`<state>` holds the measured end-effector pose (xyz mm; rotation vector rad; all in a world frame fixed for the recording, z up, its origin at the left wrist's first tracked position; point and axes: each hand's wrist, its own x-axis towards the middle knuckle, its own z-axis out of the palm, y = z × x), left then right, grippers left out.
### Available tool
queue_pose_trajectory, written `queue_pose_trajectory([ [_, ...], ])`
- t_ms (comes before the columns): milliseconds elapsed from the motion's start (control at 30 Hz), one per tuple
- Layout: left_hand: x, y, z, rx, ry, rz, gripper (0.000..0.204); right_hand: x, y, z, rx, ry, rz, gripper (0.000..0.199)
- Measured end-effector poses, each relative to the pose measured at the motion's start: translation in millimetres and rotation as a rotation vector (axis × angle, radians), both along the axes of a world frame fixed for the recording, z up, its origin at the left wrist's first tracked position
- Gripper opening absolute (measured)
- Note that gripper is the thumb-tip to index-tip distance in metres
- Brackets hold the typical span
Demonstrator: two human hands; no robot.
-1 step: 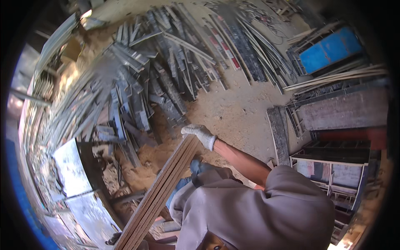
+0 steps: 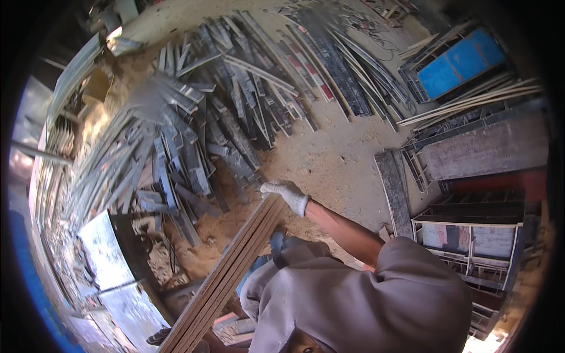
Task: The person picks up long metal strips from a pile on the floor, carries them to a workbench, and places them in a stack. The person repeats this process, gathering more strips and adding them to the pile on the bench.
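Note:
A stack of several narrow brown wooden boards [image 2: 226, 267] slants from the lower left up to the middle of the view, edges facing up. My right hand [image 2: 287, 197], in a pale work glove, is closed over the far end of the stack. At the near end my left hand [image 2: 158, 336], gloved with dark fingers, grips the boards from the side; much of it is hidden beneath them. The boards pass in front of my grey shirt [image 2: 365, 294] and blue trousers.
A large heap of loose grey planks and strips [image 2: 200, 117] covers the ground ahead and left. A metal-topped bench [image 2: 106, 253] stands at the left. To the right are framed panels [image 2: 485, 150], a blue panel [image 2: 462, 63] and a slatted rack [image 2: 468, 235]. Sawdust covers the floor [image 2: 335, 159].
The view has shifted slightly. My right hand and the boards' far end sit a little farther right and lower in the picture; both hands keep their hold.

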<state>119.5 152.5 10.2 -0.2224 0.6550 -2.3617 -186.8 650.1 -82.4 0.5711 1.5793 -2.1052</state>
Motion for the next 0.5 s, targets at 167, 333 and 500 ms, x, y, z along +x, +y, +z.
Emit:
queue_pose_trajectory([
  [167, -218.9, 139.5, 58.6, -0.156, 0.16, -0.207, 0.092, -2.5, 149.0, 0.7, 0.218, -0.149, -0.156, 0.044],
  [333, -366.1, 177.8, 8.0, -0.402, -0.046, -0.357, 0.078, -31.2, 244.8, -10.6, 0.271, -0.136, -0.334, 0.037],
  [500, -536.7, 344.5, 8.5, -0.612, 0.086, -0.548, 0.092, -84.8, 380.9, 5.8, 0.492, 0.031, -0.453, 0.034],
])
